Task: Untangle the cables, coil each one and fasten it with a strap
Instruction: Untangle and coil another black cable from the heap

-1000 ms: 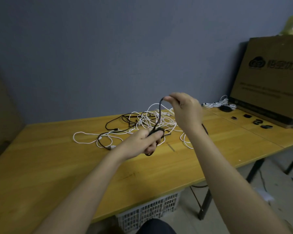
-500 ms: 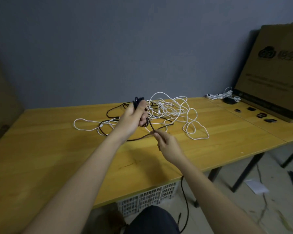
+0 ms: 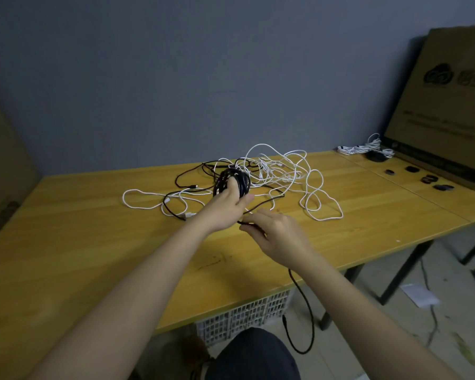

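Because the black cable [image 3: 232, 182] is light and floppy, the left hand [image 3: 225, 204] grips its coil while the right hand [image 3: 274, 234], at 5 o'clock from it, pinches the loose end.

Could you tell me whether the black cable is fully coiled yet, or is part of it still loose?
Partly coiled. The left hand grips a bundle of loops of the black cable, while a loose tail runs through the right hand and hangs below the table edge.

Lighting dim, even, cool; source not visible. Soft shadow under the arms on the table [image 3: 66, 242]. No glare. Wide-angle bending at the edges; box [image 3: 447, 105] far right of the fingers is slightly soft.
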Action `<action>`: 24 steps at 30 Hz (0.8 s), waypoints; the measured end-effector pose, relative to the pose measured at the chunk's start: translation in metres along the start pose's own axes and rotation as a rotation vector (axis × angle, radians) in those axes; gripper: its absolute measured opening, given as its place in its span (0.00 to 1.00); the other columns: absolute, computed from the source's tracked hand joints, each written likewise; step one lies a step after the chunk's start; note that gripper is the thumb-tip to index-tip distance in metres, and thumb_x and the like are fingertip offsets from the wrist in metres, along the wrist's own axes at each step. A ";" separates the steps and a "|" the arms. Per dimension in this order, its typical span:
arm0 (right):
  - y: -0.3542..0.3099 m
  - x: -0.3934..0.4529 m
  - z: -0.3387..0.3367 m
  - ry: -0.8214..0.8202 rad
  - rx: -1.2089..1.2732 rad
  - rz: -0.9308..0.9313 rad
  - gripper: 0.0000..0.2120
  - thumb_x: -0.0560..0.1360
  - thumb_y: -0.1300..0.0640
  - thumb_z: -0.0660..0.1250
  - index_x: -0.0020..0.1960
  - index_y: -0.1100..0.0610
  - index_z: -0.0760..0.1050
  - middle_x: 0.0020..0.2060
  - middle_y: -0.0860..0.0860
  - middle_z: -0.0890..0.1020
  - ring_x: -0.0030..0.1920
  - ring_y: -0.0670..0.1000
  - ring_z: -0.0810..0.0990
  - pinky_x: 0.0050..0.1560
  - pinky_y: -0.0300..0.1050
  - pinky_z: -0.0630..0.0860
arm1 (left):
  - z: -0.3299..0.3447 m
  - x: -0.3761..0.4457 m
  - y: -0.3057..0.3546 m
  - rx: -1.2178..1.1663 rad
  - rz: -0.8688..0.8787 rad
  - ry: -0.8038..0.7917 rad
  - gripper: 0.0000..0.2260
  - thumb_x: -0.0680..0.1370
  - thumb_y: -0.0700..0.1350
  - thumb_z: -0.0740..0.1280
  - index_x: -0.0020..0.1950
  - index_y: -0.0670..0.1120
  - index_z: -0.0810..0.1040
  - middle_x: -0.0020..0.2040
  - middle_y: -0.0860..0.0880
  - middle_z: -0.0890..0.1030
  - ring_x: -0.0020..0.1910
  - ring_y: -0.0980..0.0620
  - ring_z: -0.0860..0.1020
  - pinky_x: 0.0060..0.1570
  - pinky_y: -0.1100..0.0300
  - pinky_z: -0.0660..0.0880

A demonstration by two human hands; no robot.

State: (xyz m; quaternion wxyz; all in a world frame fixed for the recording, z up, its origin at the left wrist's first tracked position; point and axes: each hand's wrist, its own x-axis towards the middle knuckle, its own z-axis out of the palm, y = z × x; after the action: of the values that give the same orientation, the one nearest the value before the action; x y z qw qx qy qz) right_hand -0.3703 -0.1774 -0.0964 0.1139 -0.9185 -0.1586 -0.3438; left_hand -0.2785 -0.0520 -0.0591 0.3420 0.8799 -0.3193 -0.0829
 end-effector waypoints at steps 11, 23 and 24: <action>0.029 0.005 -0.014 0.092 0.197 0.116 0.11 0.74 0.49 0.67 0.47 0.55 0.83 0.39 0.46 0.77 0.38 0.44 0.74 0.38 0.39 0.72 | 0.012 -0.028 -0.022 -0.177 0.045 -0.187 0.20 0.79 0.63 0.50 0.46 0.47 0.68 0.34 0.51 0.73 0.29 0.55 0.69 0.37 0.57 0.68; 0.024 0.009 -0.009 0.026 0.731 0.519 0.08 0.80 0.57 0.62 0.47 0.53 0.80 0.28 0.49 0.74 0.27 0.44 0.69 0.31 0.35 0.65 | 0.007 -0.047 -0.005 -0.722 0.134 -0.229 0.12 0.83 0.47 0.53 0.43 0.43 0.66 0.24 0.55 0.64 0.22 0.57 0.59 0.30 0.61 0.57; 0.025 0.007 -0.008 0.014 0.768 0.529 0.09 0.81 0.58 0.61 0.49 0.53 0.80 0.29 0.50 0.75 0.28 0.45 0.69 0.31 0.36 0.66 | 0.007 -0.047 -0.006 -0.745 0.130 -0.209 0.13 0.83 0.48 0.53 0.43 0.43 0.66 0.24 0.55 0.64 0.21 0.57 0.59 0.32 0.59 0.57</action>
State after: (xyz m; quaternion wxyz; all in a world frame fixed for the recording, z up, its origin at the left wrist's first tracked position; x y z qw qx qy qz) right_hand -0.3613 -0.2013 -0.0888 0.5306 -0.8164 -0.0337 -0.2255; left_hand -0.3142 -0.0235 -0.0718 0.6083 0.6601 -0.3555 -0.2607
